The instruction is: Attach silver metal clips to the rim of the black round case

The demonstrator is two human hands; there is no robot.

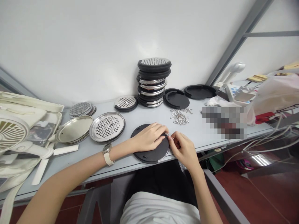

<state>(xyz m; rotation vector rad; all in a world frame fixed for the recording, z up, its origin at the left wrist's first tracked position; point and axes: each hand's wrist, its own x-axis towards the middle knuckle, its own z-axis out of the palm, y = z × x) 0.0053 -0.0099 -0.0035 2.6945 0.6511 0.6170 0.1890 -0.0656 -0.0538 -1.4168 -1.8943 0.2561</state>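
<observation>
A round black disc (149,153) lies at the table's front edge, with a strip of shiny metal rim along its lower right. My left hand (153,136) rests across its top, fingers curled together at the right edge, where they hold the disc. Just beside them, my right hand (184,148) pinches a small metal wire clip (173,138) against that edge; most of the clip is hidden by the fingers. Behind the hands is a loose pile of similar wire clips (179,117).
A tall stack of black and metal discs (153,82) stands by the wall, near black ring-shaped bases (177,99). To the left are perforated metal grater plates (107,127), plain metal plates (74,129) and a white fan (14,133). A plastic bag (275,93) sits at right.
</observation>
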